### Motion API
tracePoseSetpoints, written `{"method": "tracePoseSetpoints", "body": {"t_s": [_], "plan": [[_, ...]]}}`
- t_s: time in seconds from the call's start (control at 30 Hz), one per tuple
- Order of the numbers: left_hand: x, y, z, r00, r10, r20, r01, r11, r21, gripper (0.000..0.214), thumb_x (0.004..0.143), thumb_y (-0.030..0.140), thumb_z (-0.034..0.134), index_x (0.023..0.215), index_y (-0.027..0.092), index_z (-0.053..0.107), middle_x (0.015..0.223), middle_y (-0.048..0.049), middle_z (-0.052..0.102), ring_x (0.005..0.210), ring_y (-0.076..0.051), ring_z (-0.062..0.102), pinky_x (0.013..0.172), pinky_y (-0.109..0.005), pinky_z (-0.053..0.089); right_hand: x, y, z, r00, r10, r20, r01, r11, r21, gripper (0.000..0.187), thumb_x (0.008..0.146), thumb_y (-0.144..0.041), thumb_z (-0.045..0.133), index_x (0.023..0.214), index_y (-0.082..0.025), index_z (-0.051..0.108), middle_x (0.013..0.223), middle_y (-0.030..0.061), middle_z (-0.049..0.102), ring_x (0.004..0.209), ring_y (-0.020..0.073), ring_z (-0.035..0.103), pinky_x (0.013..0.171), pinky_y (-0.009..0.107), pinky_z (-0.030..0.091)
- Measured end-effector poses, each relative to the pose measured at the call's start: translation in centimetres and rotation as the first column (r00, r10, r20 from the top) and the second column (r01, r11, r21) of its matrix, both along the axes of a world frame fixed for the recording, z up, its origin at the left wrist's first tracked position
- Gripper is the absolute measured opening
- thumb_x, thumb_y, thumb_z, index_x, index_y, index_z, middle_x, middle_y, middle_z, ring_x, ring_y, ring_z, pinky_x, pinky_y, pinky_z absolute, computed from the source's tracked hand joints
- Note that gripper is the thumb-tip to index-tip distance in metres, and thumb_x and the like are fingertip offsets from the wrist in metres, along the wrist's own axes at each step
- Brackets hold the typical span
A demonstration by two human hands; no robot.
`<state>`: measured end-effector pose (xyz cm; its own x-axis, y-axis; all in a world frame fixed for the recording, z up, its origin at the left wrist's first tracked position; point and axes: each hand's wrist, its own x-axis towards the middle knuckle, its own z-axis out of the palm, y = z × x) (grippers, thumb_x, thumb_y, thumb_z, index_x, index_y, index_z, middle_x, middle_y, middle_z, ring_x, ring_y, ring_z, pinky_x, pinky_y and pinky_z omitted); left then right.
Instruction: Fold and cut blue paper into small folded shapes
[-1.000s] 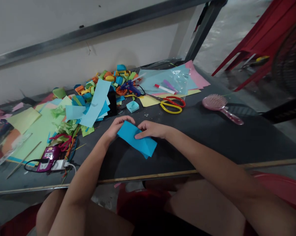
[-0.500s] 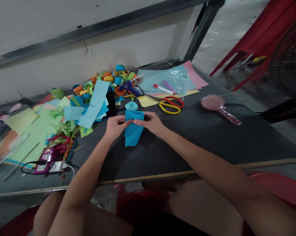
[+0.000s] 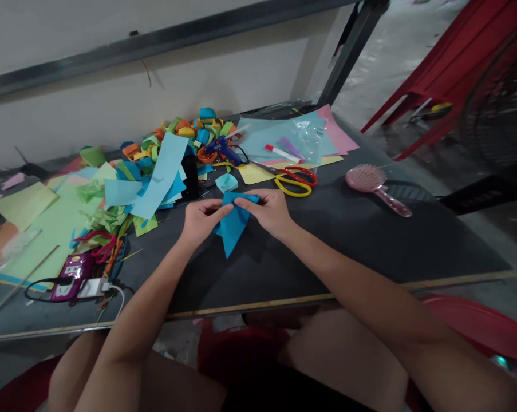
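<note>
A bright blue piece of folded paper (image 3: 233, 229) hangs between my two hands, its lower end narrowing to a point above the dark tabletop (image 3: 327, 252). My left hand (image 3: 203, 222) pinches its left side, thumb in front. On the upper right, my right hand (image 3: 270, 210) grips it with the thumb laid across the front and the other fingers behind, partly hidden. Just beyond the paper lies a small light-blue folded paper piece (image 3: 226, 182). Scissors (image 3: 295, 181) with red and yellow handles rest to the right of my right hand.
Behind my hands sit a pile of colourful folded papers (image 3: 185, 131), light-blue paper strips (image 3: 161, 177) and a blue glue gun (image 3: 224, 150). A pink hairbrush (image 3: 367, 178) lies to the right, a purple device (image 3: 72, 276) with cables to the left. A red chair (image 3: 451, 74) stands beyond the table.
The blue paper has turned and folded in my hands; its broad lower end now shows as a sharp point. The whole view has shifted slightly.
</note>
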<state>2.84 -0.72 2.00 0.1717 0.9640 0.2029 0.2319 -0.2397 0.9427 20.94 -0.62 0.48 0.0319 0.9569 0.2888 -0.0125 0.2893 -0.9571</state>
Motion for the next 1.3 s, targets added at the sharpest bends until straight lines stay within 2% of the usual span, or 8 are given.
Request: {"method": "tracePoseSetpoints", "body": {"t_s": [0.17, 0.3, 0.4, 0.6, 0.83, 0.97, 1.13, 1.3], "plan": [[0.4, -0.1, 0.0, 0.986, -0.169, 0.016, 0.167, 0.949, -0.268, 0.045, 0.068, 0.049, 0.079, 0.097, 0.015, 0.075, 0.09, -0.0085, 0.076, 0.077, -0.021, 0.069, 0.066, -0.03, 0.054, 0.2, 0.3, -0.1, 0.999, -0.019, -0.038, 0.016, 0.996, -0.086, 0.023, 0.066, -0.043, 0.082, 0.073, -0.021, 0.078, 0.063, 0.0004, 0.07, 0.054, 0.0127, 0.056, 0.051, 0.027, 0.045], [0.9, -0.6, -0.2, 0.944, -0.244, 0.22, 0.327, 0.76, -0.561, 0.046, 0.067, 0.05, 0.08, 0.089, 0.011, 0.074, 0.088, -0.0131, 0.076, 0.078, -0.025, 0.072, 0.074, -0.037, 0.057, 0.3, 0.6, -0.3, 0.998, -0.013, -0.054, 0.007, 0.994, -0.109, 0.026, 0.065, -0.045, 0.082, 0.073, -0.021, 0.078, 0.063, 0.0001, 0.069, 0.055, 0.0125, 0.056, 0.052, 0.026, 0.045], [1.0, -1.0, -0.1, 0.895, -0.25, 0.368, 0.437, 0.654, -0.618, 0.049, 0.063, 0.046, 0.084, 0.096, 0.011, 0.072, 0.093, -0.0148, 0.076, 0.083, -0.026, 0.073, 0.083, -0.042, 0.056, 0.3, 0.7, -0.3, 0.995, 0.028, -0.097, -0.04, 0.992, -0.124, 0.024, 0.064, -0.044, 0.083, 0.075, -0.022, 0.078, 0.067, 0.0003, 0.071, 0.057, 0.0131, 0.059, 0.056, 0.027, 0.048], [0.8, -1.0, 0.4, 0.914, -0.273, 0.299, 0.403, 0.679, -0.614, 0.05, 0.064, 0.042, 0.085, 0.1, 0.01, 0.071, 0.105, -0.0163, 0.074, 0.092, -0.026, 0.072, 0.09, -0.042, 0.055, 0.4, 0.7, -0.2, 0.994, 0.023, -0.102, -0.035, 0.993, -0.115, 0.024, 0.063, -0.042, 0.083, 0.074, -0.022, 0.078, 0.063, -0.0007, 0.068, 0.054, 0.0113, 0.055, 0.052, 0.026, 0.045], [1.1, -1.3, 0.1, 0.811, -0.298, 0.503, 0.577, 0.551, -0.603, 0.059, 0.072, 0.034, 0.076, 0.123, 0.012, 0.06, 0.122, -0.0226, 0.067, 0.091, -0.032, 0.073, 0.07, -0.039, 0.059, 0.4, 0.7, 0.4, 0.988, -0.107, -0.113, 0.094, 0.989, -0.111, 0.03, 0.06, -0.046, 0.082, 0.076, -0.021, 0.078, 0.056, -0.0027, 0.061, 0.052, 0.0105, 0.051, 0.048, 0.025, 0.043], [0.8, -1.2, -0.4, 0.769, -0.378, 0.516, 0.635, 0.541, -0.551, 0.048, 0.074, 0.028, 0.072, 0.119, 0.012, 0.065, 0.121, -0.0201, 0.068, 0.098, -0.033, 0.072, 0.083, -0.044, 0.057, 0.4, 0.8, 0.4, 0.988, -0.105, -0.117, 0.09, 0.987, -0.131, 0.028, 0.057, -0.043, 0.084, 0.074, -0.022, 0.078, 0.058, -0.002, 0.063, 0.053, 0.011, 0.052, 0.047, 0.025, 0.043], [0.4, -1.1, -0.6, 0.743, -0.441, 0.504, 0.668, 0.533, -0.519, 0.037, 0.075, 0.031, 0.072, 0.109, 0.014, 0.071, 0.118, -0.0161, 0.071, 0.099, -0.029, 0.071, 0.091, -0.042, 0.054, 0.6, 0.8, 0.4, 0.99, -0.032, -0.138, 0.009, 0.987, -0.163, 0.035, 0.056, -0.047, 0.085, 0.08, -0.022, 0.078, 0.067, 0.0001, 0.069, 0.059, 0.0135, 0.058, 0.052, 0.026, 0.048], [0.6, -1.1, -1.0, 0.771, -0.448, 0.452, 0.636, 0.562, -0.529, 0.036, 0.071, 0.027, 0.073, 0.104, 0.015, 0.073, 0.109, -0.0139, 0.074, 0.099, -0.028, 0.07, 0.088, -0.038, 0.054, 0.9, 0.6, 0.9, 0.974, 0.153, -0.169, -0.186, 0.962, -0.201, 0.059, 0.062, -0.047, 0.083, 0.114, -0.021, 0.071, 0.071, -0.0022, 0.068, 0.057, 0.0125, 0.057, 0.048, 0.025, 0.047]]}}
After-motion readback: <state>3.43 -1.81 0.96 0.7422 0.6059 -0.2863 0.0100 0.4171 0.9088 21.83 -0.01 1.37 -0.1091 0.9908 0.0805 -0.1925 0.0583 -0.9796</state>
